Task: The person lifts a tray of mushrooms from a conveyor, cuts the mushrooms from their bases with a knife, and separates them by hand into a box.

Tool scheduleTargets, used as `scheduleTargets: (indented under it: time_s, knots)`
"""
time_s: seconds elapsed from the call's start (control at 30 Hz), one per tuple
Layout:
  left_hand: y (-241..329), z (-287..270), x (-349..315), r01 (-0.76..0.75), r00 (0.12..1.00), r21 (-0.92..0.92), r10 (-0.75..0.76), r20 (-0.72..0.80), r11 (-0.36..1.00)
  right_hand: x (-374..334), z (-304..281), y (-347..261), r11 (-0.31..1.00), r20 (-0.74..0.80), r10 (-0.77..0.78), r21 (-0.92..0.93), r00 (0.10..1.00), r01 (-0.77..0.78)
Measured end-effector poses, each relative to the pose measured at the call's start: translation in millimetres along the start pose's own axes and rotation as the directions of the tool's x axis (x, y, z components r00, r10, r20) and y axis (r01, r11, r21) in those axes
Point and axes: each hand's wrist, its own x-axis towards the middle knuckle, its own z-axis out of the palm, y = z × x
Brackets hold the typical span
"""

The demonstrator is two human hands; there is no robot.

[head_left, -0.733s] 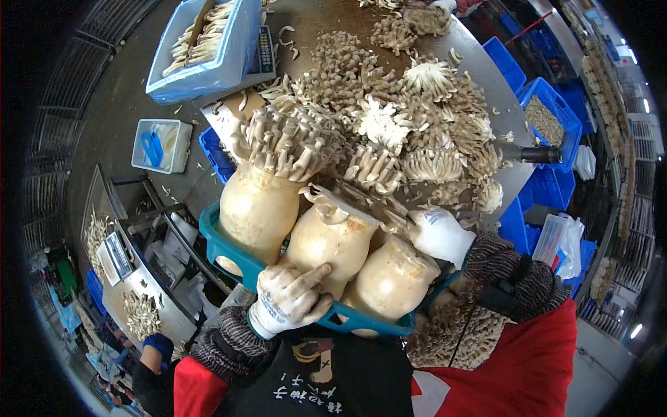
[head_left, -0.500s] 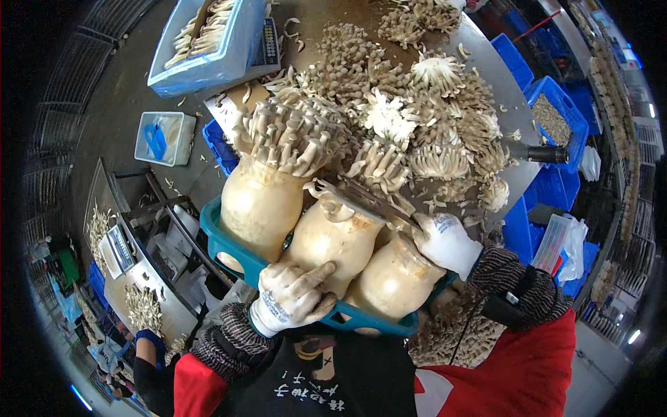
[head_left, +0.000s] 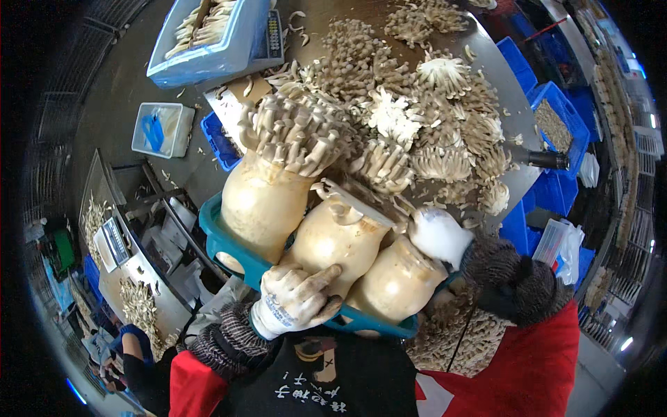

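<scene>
A teal crate point(head_left: 240, 263) in front of me holds three cream-coloured, rounded mushroom-growing bottles. On the left bottle point(head_left: 260, 205) stands a thick cluster of brown-capped mushrooms point(head_left: 299, 132). The middle bottle point(head_left: 337, 236) keeps only a few stubs at its mouth, and the right bottle point(head_left: 397, 281) has a bare top. My left hand point(head_left: 295, 295), in a soiled white glove, is curled against the middle bottle near the crate rim. By the bottle mouths, my gloved right hand point(head_left: 439, 236) is closed on a dark knife, its blade motion-blurred behind the middle bottle's mouth.
Beyond the crate, cut mushroom clumps point(head_left: 424, 132) pile on a metal table. A blue lined bin point(head_left: 201, 48) of mushrooms sits on a scale at upper left. Blue crates point(head_left: 563, 132) line the right side. More mushrooms point(head_left: 462, 333) lie below my right arm.
My right hand has shifted slightly and blurred, with the blade blurring beside the middle bottle's mouth. The left hand stays on that bottle. The whole view has moved a little.
</scene>
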Motion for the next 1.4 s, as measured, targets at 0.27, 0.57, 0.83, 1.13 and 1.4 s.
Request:
scheduleTargets:
  time_s: [0.27, 0.57, 0.83, 1.13, 1.4]
  knots:
    - [3, 2, -3, 0.042, 0.998, -0.043, -0.04, 0.053, 0.998, 107, 56, 41, 0.982, 0.174, -0.1, -0.143, 0.98, 0.125]
    - [-3, -1, -6, 0.004, 1.0, -0.023, -0.004, -0.014, 1.0, 74, 21, 38, 0.991, -0.081, 0.024, -0.128, 0.996, -0.035]
    - [-1, -3, -7, 0.004, 1.0, -0.044, -0.005, -0.024, 0.999, 34, -18, 69, 0.951, -0.107, 0.305, 0.092, 0.946, -0.296]
    - [2, -3, -2, 0.001, 0.999, -0.02, -0.002, -0.052, 1.0, 64, 36, 52, 0.989, -0.052, 0.149, 0.0, 0.988, -0.149]
    - [0, 0, -5, 0.024, 0.999, -0.028, -0.024, -0.021, 0.999, 72, 35, 49, 0.984, -0.042, 0.172, -0.044, 0.984, -0.174]
